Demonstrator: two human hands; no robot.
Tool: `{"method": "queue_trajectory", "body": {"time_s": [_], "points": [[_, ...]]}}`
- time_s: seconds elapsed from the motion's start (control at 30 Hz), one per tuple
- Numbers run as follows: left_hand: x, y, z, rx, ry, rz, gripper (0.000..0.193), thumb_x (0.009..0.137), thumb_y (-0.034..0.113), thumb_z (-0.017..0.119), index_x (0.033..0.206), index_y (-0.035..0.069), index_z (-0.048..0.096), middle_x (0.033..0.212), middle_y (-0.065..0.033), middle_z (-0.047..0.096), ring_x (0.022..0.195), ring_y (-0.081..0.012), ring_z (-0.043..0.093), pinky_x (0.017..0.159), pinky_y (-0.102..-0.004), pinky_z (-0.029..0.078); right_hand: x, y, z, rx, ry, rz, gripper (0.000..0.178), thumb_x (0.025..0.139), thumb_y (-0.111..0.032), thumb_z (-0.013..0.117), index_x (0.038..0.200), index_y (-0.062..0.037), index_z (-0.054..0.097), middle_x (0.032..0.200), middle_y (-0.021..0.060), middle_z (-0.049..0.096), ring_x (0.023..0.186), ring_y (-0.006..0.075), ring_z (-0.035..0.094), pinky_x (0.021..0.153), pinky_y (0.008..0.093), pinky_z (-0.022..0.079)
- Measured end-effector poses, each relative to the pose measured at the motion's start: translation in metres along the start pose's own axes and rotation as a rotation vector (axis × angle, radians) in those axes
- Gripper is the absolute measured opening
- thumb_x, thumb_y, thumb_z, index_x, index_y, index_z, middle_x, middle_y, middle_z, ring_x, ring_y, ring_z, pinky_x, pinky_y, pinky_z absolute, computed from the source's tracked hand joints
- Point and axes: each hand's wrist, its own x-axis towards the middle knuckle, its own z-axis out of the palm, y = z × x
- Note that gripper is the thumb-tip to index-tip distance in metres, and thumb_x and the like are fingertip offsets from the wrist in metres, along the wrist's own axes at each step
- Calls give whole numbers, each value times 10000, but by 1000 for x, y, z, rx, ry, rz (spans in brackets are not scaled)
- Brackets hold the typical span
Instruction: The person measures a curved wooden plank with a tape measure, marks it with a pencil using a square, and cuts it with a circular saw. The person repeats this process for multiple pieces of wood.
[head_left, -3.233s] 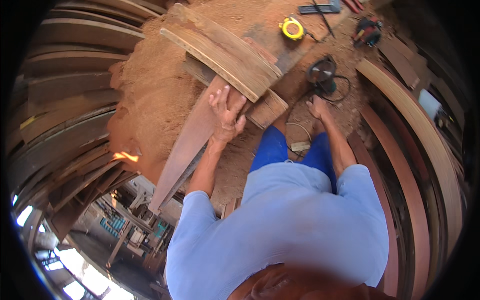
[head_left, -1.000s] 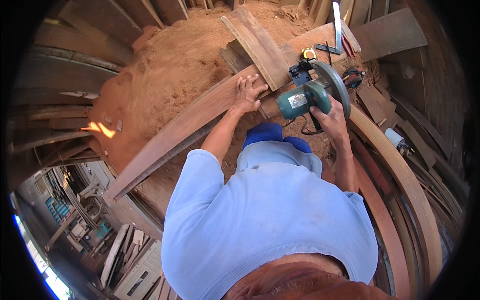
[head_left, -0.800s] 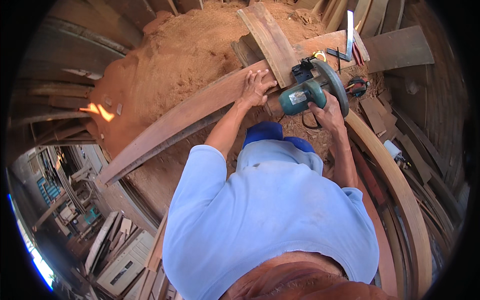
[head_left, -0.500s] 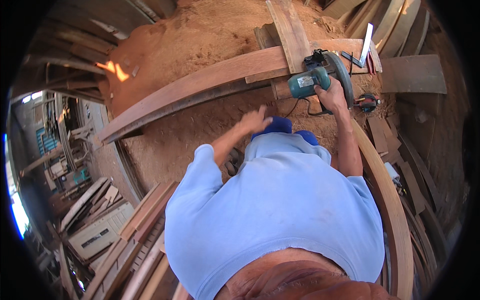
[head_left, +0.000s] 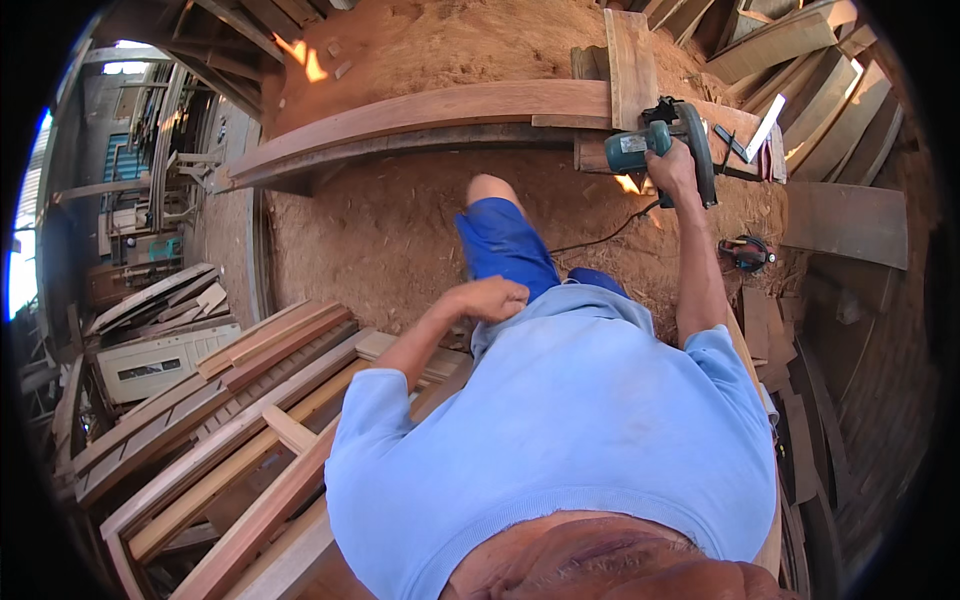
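Note:
My right hand (head_left: 675, 170) is closed around the handle of a teal and black circular saw (head_left: 632, 148). The saw rests at the right part of a long wooden plank (head_left: 420, 108), beside a short board (head_left: 630, 70) lying across it. A black cord (head_left: 605, 238) trails from the saw over the ground toward my legs. At my waist, next to my blue shorts (head_left: 505, 245), my left hand (head_left: 490, 298) has its fingers curled. Whether it grips the cloth there is hidden.
A try square (head_left: 765, 130) lies at the plank's right end. On the ground nearby sits a red and black power tool (head_left: 748, 252). Wooden frames (head_left: 240, 450) and boards are stacked at the lower left; curved timber pieces (head_left: 830, 110) lean at the far right.
My left hand has drawn back from above the ground to my waist, and its fingers have curled. My left leg has come into view. My right hand stays on the saw.

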Motion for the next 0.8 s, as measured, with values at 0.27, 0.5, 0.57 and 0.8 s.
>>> {"method": "queue_trajectory", "body": {"time_s": [0.27, 0.5, 0.57, 0.8], "points": [[127, 57, -205, 884, 469, -122, 547, 854, 278, 805, 1351, 125, 638, 1236, -164, 667, 1197, -387, 628, 1013, -507, 510, -7, -5, 7, 61, 15, -21, 353, 871, -207, 748, 1136, 24, 718, 1103, 309, 738, 1123, 472, 695, 952, 511, 547], [245, -52, -233, 772, 425, -228, 948, 817, 341, 860, 1628, 221, 383, 1645, -231, 374, 1535, -426, 339, 1262, -549, 269, -9, -9, 5, 170, 42, 29, 332, 890, -189, 769, 1145, 10, 696, 1049, 307, 736, 1082, 486, 700, 903, 521, 547], [276, -65, -233, 741, 286, -342, 1120, 840, 446, 854, 1710, 321, 160, 1770, -231, 95, 1640, -410, 93, 1338, -512, 92, -12, -11, 4, 180, 41, 40, 319, 891, -166, 764, 1143, 15, 688, 1030, 299, 737, 1061, 485, 704, 891, 509, 547], [347, -92, -254, 714, 355, -180, 1197, 680, 563, 923, 1676, 410, 278, 1758, -276, 72, 1635, -462, 11, 1320, -586, 2, -18, -7, 2, 304, 16, 149, 289, 899, -124, 759, 1141, 17, 686, 973, 212, 739, 920, 348, 727, 869, 432, 546]]}}
